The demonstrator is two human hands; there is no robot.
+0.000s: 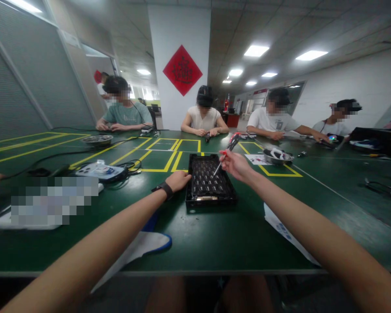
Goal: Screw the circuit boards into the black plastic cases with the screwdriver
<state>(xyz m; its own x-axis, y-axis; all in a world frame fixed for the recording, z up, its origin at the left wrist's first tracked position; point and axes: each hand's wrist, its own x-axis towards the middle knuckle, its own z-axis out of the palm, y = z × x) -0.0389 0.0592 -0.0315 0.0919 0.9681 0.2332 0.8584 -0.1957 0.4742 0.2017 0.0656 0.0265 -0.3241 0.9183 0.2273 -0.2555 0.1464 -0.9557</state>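
A black rectangular case (pixel 211 201) lies on the green table in front of me, with rows of small metallic pieces (pixel 207 178) inside it. My left hand (pixel 178 179), with a dark band on its wrist, holds the case by its left edge; its fingertips are partly hidden. Above the right side of the case, my right hand (pixel 236 166) is closed on a screwdriver (pixel 233 141) with a red and black handle. The screwdriver's thin metal shaft slants down to the left, its tip over the pieces; whether it touches them I cannot tell.
Yellow tape outlines (pixel 169 163) mark the green table (pixel 208 248). To the left lie a phone-like device (pixel 101 171) and cables. Metal bowls (pixel 278 156) (pixel 97 140) stand farther off. White-and-blue sheets (pixel 289 234) lie near my forearms. Several people sit across the table.
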